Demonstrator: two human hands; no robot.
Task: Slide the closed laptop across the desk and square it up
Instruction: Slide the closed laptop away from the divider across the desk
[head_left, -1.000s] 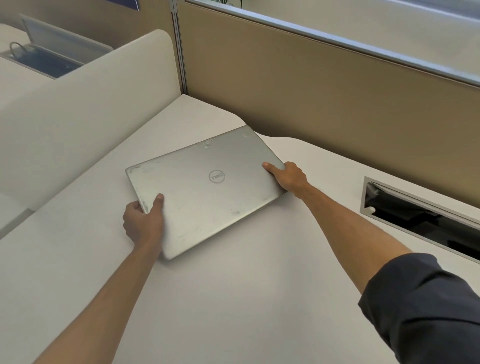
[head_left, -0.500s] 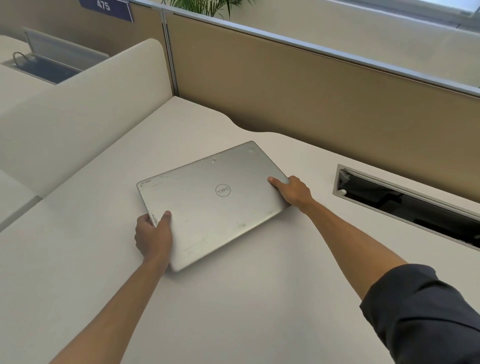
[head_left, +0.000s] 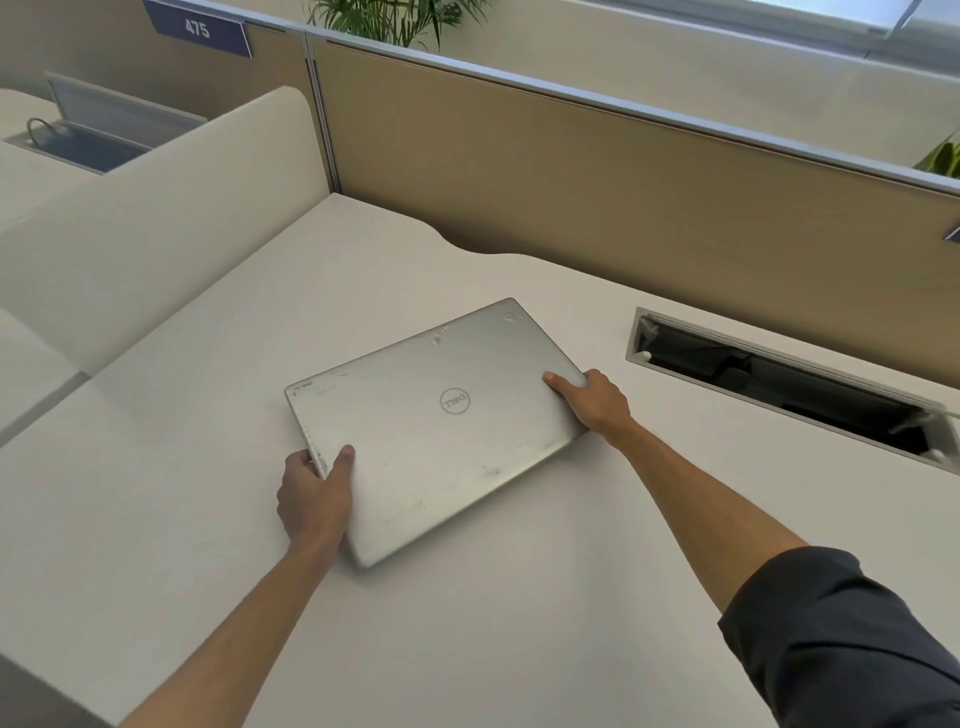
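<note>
A closed silver laptop (head_left: 436, 421) with a round logo on its lid lies flat on the white desk (head_left: 493, 623), turned at an angle to the desk's edges. My left hand (head_left: 314, 501) grips its near left edge, thumb on the lid and fingers under the side. My right hand (head_left: 597, 402) holds the right edge near the far right corner, thumb pressed on the lid. Both arms reach forward from the bottom of the view.
A tan partition wall (head_left: 571, 197) runs along the back of the desk. An open cable slot (head_left: 779, 384) is cut into the desk right of the laptop. A cream rounded divider (head_left: 156, 218) stands on the left, with another desk behind it.
The laptop, held by both hands, has slid toward me and to the right, away from the back left corner. The grip of each hand is the same.
</note>
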